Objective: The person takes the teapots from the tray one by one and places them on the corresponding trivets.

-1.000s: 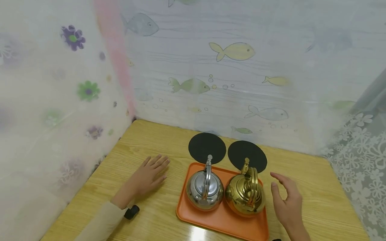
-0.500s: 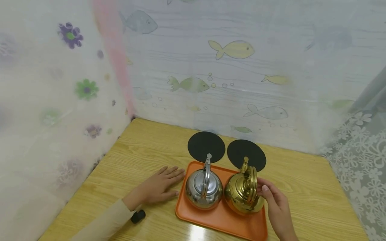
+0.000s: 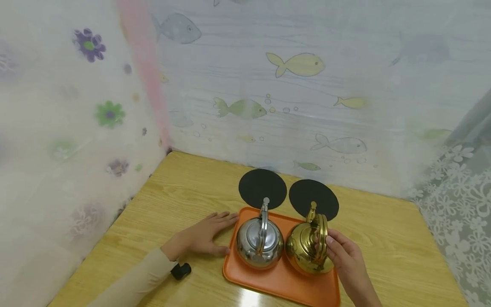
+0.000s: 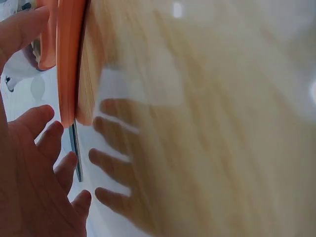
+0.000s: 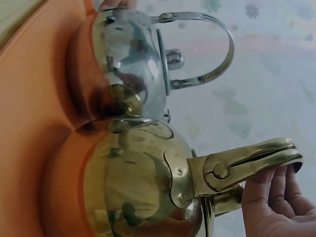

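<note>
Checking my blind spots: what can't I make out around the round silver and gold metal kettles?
Head view: insides of the silver kettle and gold kettle, hidden by lids.
Right wrist view: right hand, its fingertips hidden by the gold handle.
Left wrist view: orange rectangular tray, cut off by top edge.

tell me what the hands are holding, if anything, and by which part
The right hand holds the gold kettle by its arched handle, fingers tucked under it; the left hand, open beside the orange tray, holds nothing.
</note>
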### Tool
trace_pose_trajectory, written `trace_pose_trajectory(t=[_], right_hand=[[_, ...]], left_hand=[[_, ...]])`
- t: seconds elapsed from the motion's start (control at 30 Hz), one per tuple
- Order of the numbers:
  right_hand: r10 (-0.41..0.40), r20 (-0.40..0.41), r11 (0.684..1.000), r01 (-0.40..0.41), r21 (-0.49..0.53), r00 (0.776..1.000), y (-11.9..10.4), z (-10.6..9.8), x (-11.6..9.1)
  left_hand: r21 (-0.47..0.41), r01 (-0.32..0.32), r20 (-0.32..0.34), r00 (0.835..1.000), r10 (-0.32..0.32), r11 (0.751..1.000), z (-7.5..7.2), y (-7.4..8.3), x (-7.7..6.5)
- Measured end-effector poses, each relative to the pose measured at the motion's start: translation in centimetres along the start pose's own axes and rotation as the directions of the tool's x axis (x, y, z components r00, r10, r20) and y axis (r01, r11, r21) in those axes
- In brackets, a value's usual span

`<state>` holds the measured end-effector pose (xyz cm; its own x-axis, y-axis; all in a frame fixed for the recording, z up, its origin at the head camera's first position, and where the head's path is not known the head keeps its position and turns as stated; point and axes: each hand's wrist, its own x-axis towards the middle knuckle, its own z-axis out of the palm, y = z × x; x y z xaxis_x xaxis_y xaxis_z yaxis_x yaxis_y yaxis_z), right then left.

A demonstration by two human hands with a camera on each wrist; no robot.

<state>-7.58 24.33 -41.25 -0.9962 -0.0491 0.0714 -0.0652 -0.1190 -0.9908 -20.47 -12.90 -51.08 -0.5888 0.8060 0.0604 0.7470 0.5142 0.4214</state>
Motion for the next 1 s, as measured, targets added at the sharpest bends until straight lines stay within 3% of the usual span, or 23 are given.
trace_pose_trajectory(t=[0.2, 0.53, 0.8, 1.0], right_hand=[[-0.035, 0.011, 0.999, 0.034, 0.012, 0.999, 0.3, -0.1, 0.1], [-0.035, 0.033, 0.999, 0.034, 0.043, 0.999, 0.7, -0.4, 0.3], [0.06, -0.094, 0.988, -0.073, -0.136, 0.994, 0.8, -0.1, 0.5], [0.056, -0.144, 0.98, -0.082, -0.182, 0.988, 0.7, 0.1, 0.6]], left_hand=[[-0.027, -0.039, -0.026, 0.999, 0.038, 0.999, 0.5, -0.4, 0.8], [-0.167, -0.042, -0.076, 0.997, 0.029, 0.985, 1.1, -0.4, 0.6], [-0.195, -0.022, -0.126, 0.992, -0.003, 0.981, 1.8, -0.5, 0.4], [-0.171, -0.036, -0.171, 0.985, 0.007, 0.985, 2.2, -0.6, 0.6]])
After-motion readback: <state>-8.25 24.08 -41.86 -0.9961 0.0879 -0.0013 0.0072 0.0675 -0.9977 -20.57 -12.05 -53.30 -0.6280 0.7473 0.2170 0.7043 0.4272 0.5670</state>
